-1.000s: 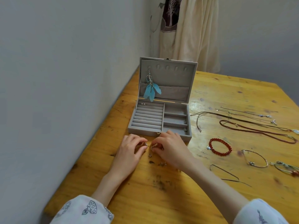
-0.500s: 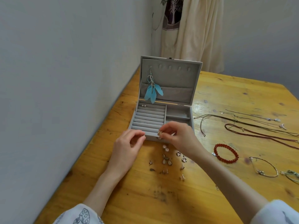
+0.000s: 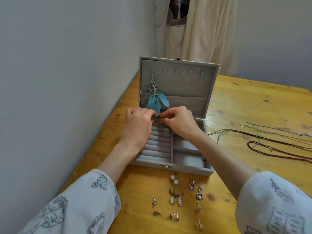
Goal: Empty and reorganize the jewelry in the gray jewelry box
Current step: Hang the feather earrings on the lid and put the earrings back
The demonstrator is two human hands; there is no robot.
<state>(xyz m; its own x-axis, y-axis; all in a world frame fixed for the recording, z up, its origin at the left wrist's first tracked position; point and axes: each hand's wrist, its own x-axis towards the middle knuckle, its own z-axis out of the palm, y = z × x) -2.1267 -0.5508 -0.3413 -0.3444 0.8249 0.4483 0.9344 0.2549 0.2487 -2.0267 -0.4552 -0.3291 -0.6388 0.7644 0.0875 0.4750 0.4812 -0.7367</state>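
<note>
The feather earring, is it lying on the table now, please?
No, the feather earring hangs inside the open lid of the box, above both hands.

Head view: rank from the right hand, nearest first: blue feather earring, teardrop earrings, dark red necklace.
From the right hand:
1. blue feather earring, hanging in the box lid just left of it.
2. teardrop earrings, on the table in front of the box.
3. dark red necklace, far right on the table.

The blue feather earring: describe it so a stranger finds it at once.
Start at the gray jewelry box standing open on the wooden table. Inside its raised lid, the blue feather earring hangs from the leftmost hook. It alone is blue and feathered.
</note>
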